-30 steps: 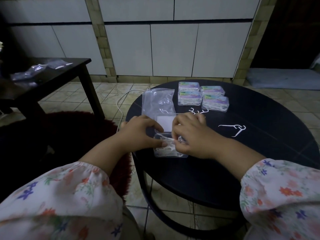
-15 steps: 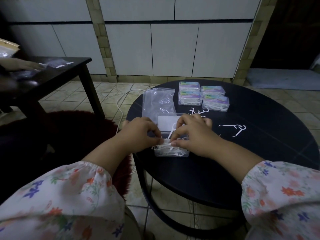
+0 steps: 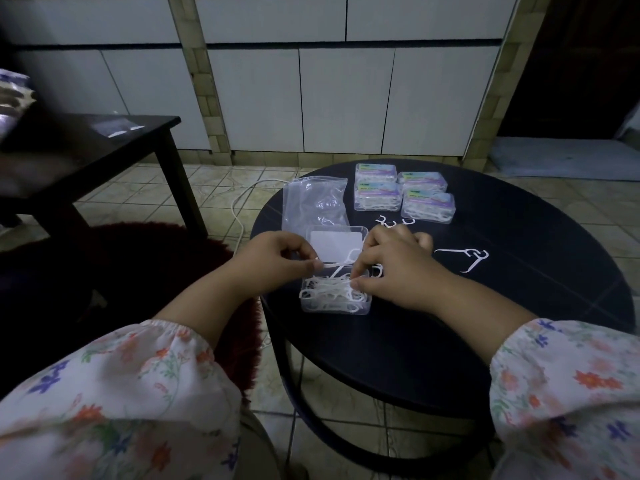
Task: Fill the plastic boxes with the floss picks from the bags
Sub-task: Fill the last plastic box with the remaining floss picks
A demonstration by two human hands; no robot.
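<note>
An open clear plastic box (image 3: pixel 334 303) full of white floss picks sits on the round black table (image 3: pixel 485 341), its lid (image 3: pixel 335 241) folded back. My left hand (image 3: pixel 273 261) pinches the handle of one floss pick (image 3: pixel 337 263) just above the box. My right hand (image 3: pixel 394 268) hovers over the box's right side, its fingers pinching picks in the pile. An empty clear bag (image 3: pixel 313 202) lies behind the box. Loose floss picks (image 3: pixel 464 258) lie to the right, and more loose picks (image 3: pixel 391 221) lie behind my right hand.
Several closed, filled boxes (image 3: pixel 403 190) with coloured labels stand stacked at the table's far side. A dark rectangular side table (image 3: pixel 86 147) with a bag on it stands at the left. A white cable (image 3: pixel 242 199) runs over the tiled floor, beside a dark red rug (image 3: pixel 145 271).
My hands have risen slightly from pressing on the pile, and my left hand now pulls one floss pick out sideways. At the far left, another person's hand has gone from the side table.
</note>
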